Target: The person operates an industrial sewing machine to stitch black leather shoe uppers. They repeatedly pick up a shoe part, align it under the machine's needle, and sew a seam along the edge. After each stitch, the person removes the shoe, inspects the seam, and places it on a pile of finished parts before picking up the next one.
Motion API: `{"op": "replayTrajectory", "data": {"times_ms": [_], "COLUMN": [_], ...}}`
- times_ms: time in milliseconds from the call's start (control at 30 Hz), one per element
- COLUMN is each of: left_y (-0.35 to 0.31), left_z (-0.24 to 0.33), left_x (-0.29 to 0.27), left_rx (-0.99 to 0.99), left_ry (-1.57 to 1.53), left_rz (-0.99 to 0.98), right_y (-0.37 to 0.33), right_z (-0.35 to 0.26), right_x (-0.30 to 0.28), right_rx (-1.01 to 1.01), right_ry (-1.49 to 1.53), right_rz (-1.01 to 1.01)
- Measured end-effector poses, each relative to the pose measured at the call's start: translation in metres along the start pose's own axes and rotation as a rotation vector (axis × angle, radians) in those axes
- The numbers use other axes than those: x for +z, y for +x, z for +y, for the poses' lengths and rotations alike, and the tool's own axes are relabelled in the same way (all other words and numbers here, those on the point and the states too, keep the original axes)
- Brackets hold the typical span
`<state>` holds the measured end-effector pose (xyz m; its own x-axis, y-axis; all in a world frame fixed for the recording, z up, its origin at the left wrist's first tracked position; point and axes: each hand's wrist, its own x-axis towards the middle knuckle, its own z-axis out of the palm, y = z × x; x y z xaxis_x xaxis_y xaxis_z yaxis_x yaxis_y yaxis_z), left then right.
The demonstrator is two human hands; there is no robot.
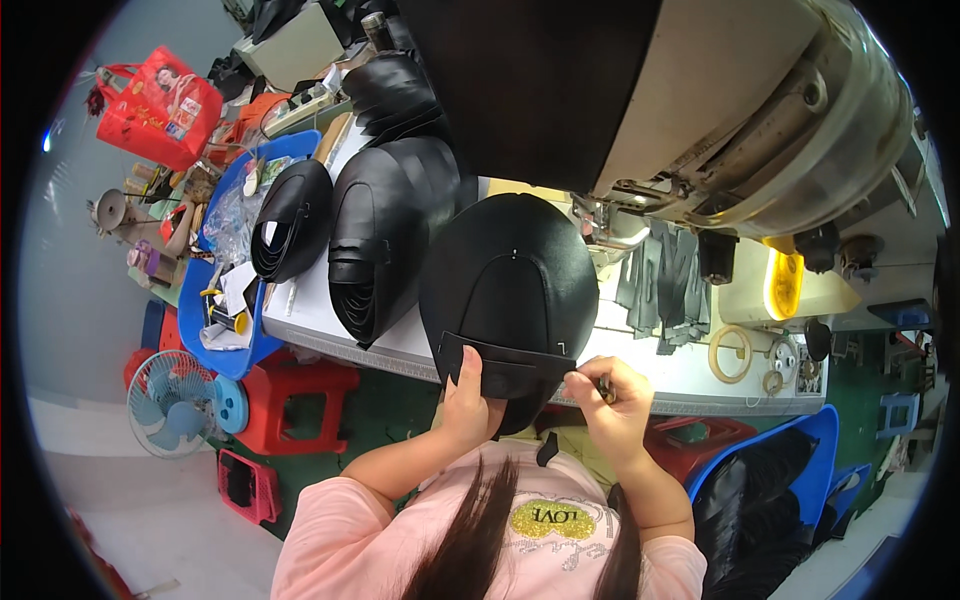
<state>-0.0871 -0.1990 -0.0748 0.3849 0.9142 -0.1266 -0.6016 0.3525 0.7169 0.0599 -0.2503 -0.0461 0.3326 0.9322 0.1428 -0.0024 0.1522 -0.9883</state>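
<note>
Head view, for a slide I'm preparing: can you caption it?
Left hand holds a black strip across a rounded black panel, right hand at the strip's end.

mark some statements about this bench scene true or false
1. The left hand has its thumb on the black strip. True.
2. The right hand is at the strip's left end. False: it is at the right end.
3. The red bag is at lower right. False: it is at upper left.
4. The fan is left of a red stool. True.
5. A blue bin at lower right holds black pieces. True.
</note>
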Motion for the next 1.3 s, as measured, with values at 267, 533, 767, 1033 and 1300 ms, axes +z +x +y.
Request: {"op": "replayTrajectory", "data": {"times_ms": [267, 533, 767, 1033, 1300], "left_y": [0.004, 0.006, 0.005, 0.007, 0.004], "left_z": [0.0, 0.003, 0.003, 0.003, -0.001], "left_x": [0.001, -0.004, 0.001, 0.003, 0.006], "left_rx": [-0.083, -0.169, -0.283, -0.31, -0.315], "left_ry": [-0.121, -0.148, -0.294, -0.175, -0.293], "left_rz": [-0.008, -0.053, -0.071, -0.034, -0.012], "right_y": [0.002, 0.013, 0.025, 0.025, 0.028], "right_z": [0.011, 0.007, 0.017, 0.021, 0.02], "right_x": [0.004, 0.004, -0.015, -0.015, -0.024], "right_rx": [0.19, 0.037, 0.538, 0.468, 0.546], "right_ry": [0.144, -0.104, 0.621, 0.581, 0.505], "right_rz": [0.085, 0.234, -0.236, -0.162, -0.119]}}
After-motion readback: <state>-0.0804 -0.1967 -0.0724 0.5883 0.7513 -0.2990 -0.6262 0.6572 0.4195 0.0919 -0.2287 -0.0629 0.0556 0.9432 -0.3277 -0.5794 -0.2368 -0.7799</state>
